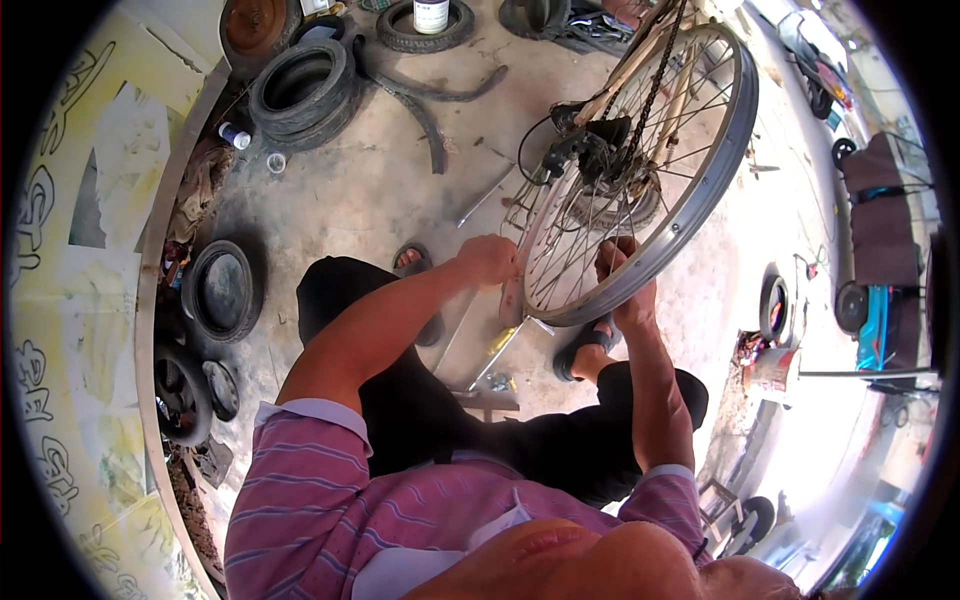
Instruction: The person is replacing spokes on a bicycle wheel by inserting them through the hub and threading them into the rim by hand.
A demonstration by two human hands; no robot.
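A bare bicycle rim (690, 228), with no tyre on it, stands tilted before me, its spokes (690, 150) running to the hub. It is mounted in a bicycle frame, with a chain (652, 90) and a dark derailleur (600, 140) near the hub. My left hand (488, 260) is closed at the wheel's left edge; what its fingers hold is hidden. Inside the rim's lower part, the fingers of my right hand (617, 262) are pinched together among the spokes. Whether they grip a spoke or something small is too fine to tell.
Tools (495, 355) lie on the floor between my sandalled feet. Stacked tyres (305, 95) are at the far left, with cut rubber strips (425, 110) beside them. Another tyre (225, 290) lies left of my knee. A white tub (431, 15) stands inside a tyre at the back.
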